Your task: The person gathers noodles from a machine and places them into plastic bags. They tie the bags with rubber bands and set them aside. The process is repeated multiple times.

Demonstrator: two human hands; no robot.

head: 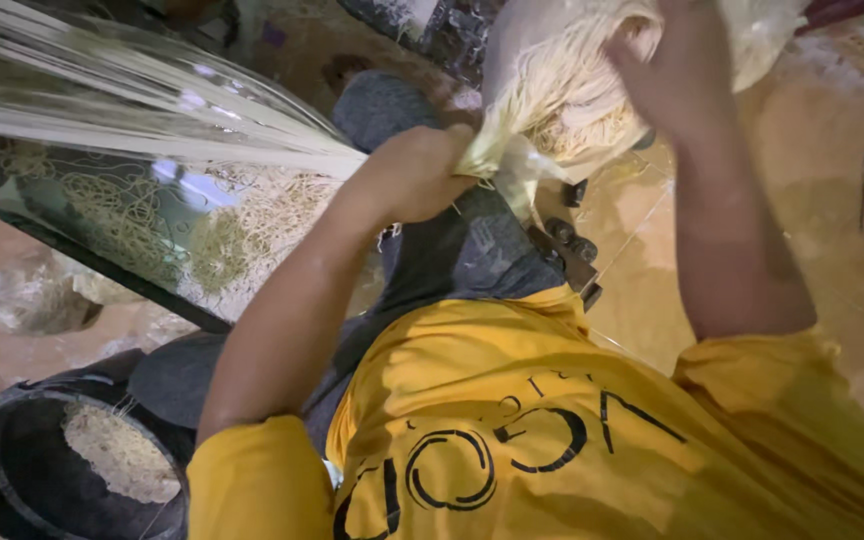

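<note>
Your yellow T-shirt, with dark curved lettering across it, fills the bottom of the view nearest the lens, above grey trousers. Your left hand is clenched around the neck of a bundle of pale cream noodle strands, gripping it where the strands gather tight. From that fist the bundle's long axis runs leftward and slightly upward, fanning into straight, thin, glossy strands that reach the left edge; they look blurred there. Your right hand is raised at the top, fingers spread and pressed on a clear plastic bag stuffed with curled, tangled noodles of the same cream colour; whether it clutches the film or only rests on it, you cannot tell. The bag's twisted lower end meets your left fist. Beneath the strands lies a glass-topped surface strewn with loose curly noodles. Lower left stands a round black bucket with a heap of noodle bits inside, and a crumpled plastic bag rests on the tan tiled floor.
</note>
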